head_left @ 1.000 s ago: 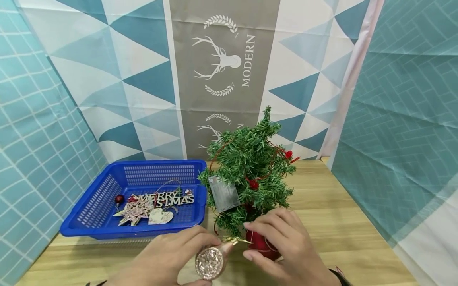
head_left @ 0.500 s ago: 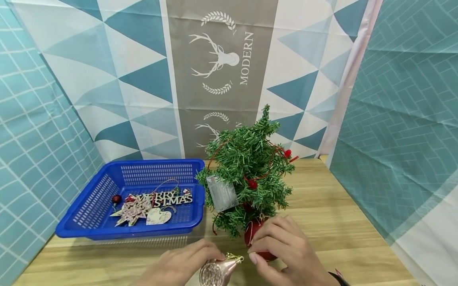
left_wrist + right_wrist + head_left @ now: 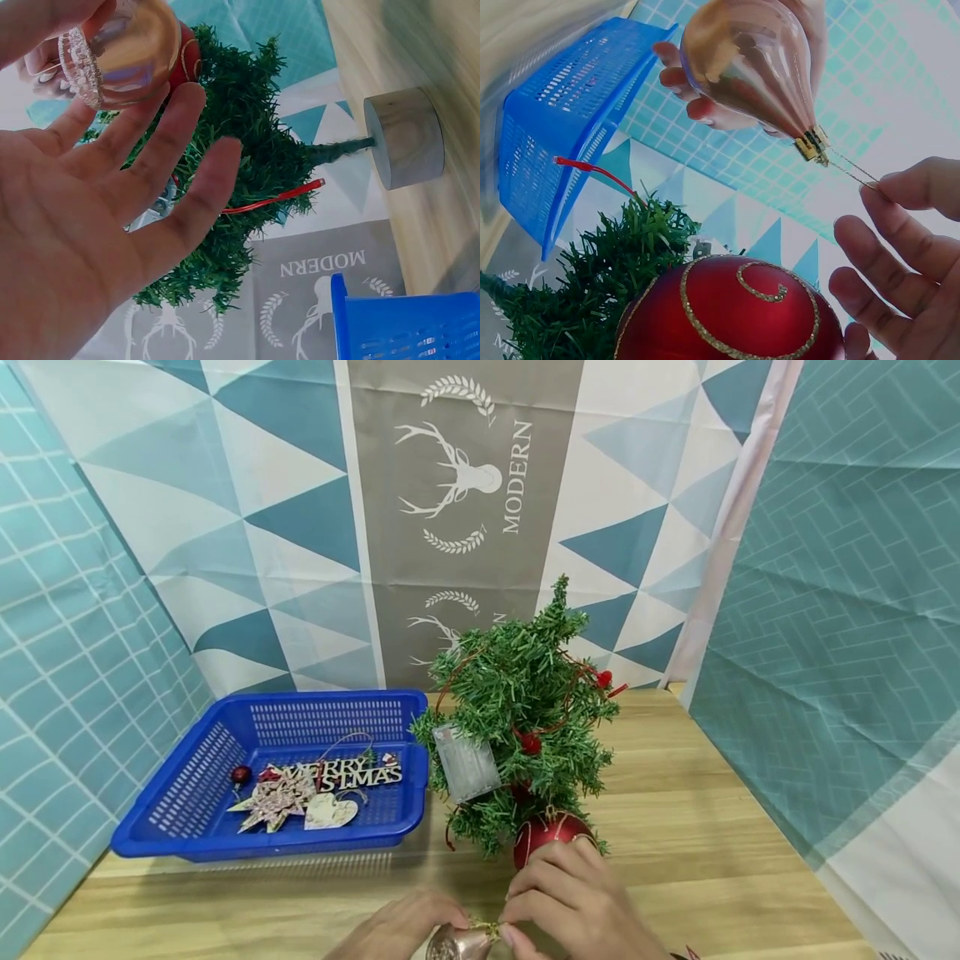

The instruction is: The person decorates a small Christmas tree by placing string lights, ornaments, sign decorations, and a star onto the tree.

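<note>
My left hand point(image 3: 408, 927) holds a pink-gold teardrop bauble point(image 3: 750, 60) with a glittery face and a gold cap. Between the thumb and forefinger of my right hand point(image 3: 573, 906) is the bauble's thin gold string loop point(image 3: 851, 166), drawn out from the cap. Just beyond that hand, a large red ball ornament point(image 3: 540, 837) with gold swirls hangs low on the small green Christmas tree point(image 3: 517, 693). The left wrist view shows the bauble point(image 3: 139, 56) at the fingers of the left hand.
A blue basket point(image 3: 142, 827) at the left contains a Merry Christmas sign point(image 3: 360, 775), a star point(image 3: 281, 802), a heart tag point(image 3: 330, 812) and a small red ball point(image 3: 241, 774). A clear grey box point(image 3: 467, 764) hangs on the tree, which has a round wooden base point(image 3: 409, 139).
Both hands and the bauble have come down toward the lower edge of the head view. The right hand has moved off the red ball to the bauble's string, exposing more of the ball.
</note>
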`<state>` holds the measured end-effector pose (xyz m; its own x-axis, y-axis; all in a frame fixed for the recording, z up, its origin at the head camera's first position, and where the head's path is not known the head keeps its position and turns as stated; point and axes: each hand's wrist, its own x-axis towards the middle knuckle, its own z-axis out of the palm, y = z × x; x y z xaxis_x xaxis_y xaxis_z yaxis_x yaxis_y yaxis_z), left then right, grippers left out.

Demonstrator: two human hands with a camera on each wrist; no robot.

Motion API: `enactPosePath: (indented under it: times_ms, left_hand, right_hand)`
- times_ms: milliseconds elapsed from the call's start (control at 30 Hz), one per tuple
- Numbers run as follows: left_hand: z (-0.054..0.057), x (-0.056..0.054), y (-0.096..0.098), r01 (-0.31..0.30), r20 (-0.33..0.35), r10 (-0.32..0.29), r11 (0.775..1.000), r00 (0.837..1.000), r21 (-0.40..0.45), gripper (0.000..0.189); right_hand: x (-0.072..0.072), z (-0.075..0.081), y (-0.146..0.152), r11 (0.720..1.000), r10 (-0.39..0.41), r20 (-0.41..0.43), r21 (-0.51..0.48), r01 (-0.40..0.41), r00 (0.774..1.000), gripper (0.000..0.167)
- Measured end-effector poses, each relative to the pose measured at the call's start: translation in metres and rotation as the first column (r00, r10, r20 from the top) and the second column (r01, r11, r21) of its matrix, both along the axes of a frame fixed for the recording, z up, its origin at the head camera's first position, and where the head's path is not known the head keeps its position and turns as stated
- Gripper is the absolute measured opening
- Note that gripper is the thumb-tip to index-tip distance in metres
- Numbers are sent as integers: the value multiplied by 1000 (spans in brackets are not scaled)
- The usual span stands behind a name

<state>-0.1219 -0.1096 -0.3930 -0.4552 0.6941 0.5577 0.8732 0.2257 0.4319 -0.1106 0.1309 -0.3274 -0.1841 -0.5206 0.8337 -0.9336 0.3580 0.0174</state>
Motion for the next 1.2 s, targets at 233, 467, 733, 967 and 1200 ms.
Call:
enactPosePath:
  times_ms: [233,467,733,967,1200]
  left_hand:
    - [-1,-2,2,-52,-179,37,995,983,-79,29]
    - [16,6,23,-106,-270,97,994,958,-16,19]
    - [17,-2,31,31,-351,29,986,936,166,16]
    - [19,2,32,32,-276,20,982,961,185,6]
    - [24,7,32,-23,-184,60,981,981,194,9]
  right_hand:
    - [1,0,0,992,-80,-137,91,93,987,26]
    - [6,-8,6,956,-104,-203,248,154,974,24]
    - [9,-7,1,966,-72,-146,238,105,987,22]
    - [5,-9,4,971,-59,-158,220,93,986,24]
    - [8,-6,8,967,-97,-124,225,123,988,26]
